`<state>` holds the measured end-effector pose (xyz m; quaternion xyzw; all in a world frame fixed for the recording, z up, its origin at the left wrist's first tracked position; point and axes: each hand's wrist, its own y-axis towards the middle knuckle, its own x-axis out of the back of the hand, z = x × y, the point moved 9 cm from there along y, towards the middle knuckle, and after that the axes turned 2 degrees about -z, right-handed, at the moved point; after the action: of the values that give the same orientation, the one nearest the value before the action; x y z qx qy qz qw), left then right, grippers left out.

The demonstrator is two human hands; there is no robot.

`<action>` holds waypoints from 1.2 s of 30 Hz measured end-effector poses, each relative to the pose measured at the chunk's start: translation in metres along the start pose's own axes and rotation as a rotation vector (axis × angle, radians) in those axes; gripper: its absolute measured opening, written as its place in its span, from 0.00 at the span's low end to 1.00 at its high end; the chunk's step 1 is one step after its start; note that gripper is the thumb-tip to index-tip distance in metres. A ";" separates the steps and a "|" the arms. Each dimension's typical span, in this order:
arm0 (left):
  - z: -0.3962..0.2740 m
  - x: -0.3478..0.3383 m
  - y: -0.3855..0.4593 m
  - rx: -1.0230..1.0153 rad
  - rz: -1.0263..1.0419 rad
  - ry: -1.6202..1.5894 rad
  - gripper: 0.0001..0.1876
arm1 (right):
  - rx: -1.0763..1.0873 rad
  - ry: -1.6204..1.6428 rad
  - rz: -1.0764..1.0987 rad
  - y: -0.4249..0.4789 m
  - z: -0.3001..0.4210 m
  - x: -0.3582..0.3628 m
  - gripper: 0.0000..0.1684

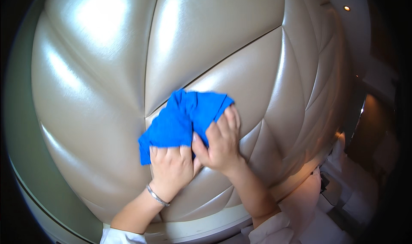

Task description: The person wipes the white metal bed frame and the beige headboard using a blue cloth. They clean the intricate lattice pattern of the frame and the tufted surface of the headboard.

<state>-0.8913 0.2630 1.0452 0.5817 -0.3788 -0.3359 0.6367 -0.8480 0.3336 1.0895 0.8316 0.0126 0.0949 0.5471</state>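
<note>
A blue cloth lies bunched against a padded, beige leather-like wall panel with dark seams. My left hand, with a silver bangle on its wrist, has its fingers tucked under the cloth's lower fold. My right hand grips the cloth's right side, its fingertips pressed near the panel. The two thumbs come close together below the cloth's middle. What the left fingers do beneath the fabric is hidden.
A pale ledge runs along the panel's bottom. A green-grey wall strip borders it at left. White bedding or upholstery and a small table appear at lower right. A ceiling lamp glows at upper right.
</note>
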 end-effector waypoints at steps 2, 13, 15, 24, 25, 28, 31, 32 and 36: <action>-0.006 -0.009 0.034 -0.056 -0.002 0.037 0.15 | -0.023 -0.080 -0.048 0.025 -0.023 0.008 0.15; -0.083 -0.057 0.143 -0.372 -0.117 -0.080 0.13 | -0.071 0.085 -0.262 0.062 -0.144 0.071 0.20; -0.099 -0.068 0.162 -0.416 -0.138 -0.077 0.11 | -0.137 0.127 -0.281 0.069 -0.164 0.083 0.21; -0.108 -0.086 0.126 -0.420 0.040 0.124 0.17 | -0.591 0.378 -0.331 -0.016 -0.162 0.054 0.24; -0.110 -0.085 0.113 -0.458 0.074 0.137 0.17 | -0.657 0.430 -0.379 -0.036 -0.155 0.050 0.25; -0.108 -0.082 0.059 -0.550 0.135 0.110 0.17 | -0.669 0.349 -0.425 -0.097 -0.126 0.041 0.29; -0.074 -0.056 0.004 -0.448 0.111 -0.052 0.18 | -0.463 0.013 -0.288 -0.098 -0.060 0.030 0.30; -0.057 -0.046 -0.011 -0.353 0.110 -0.100 0.18 | -0.388 -0.060 -0.245 -0.088 -0.032 0.023 0.30; 0.018 0.004 -0.035 -0.022 0.068 -0.121 0.18 | -0.237 0.100 0.028 -0.050 0.041 -0.022 0.27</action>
<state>-0.9044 0.2479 1.0110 0.5400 -0.4323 -0.3529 0.6301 -0.8588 0.3139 1.0250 0.7556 0.0172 0.1447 0.6387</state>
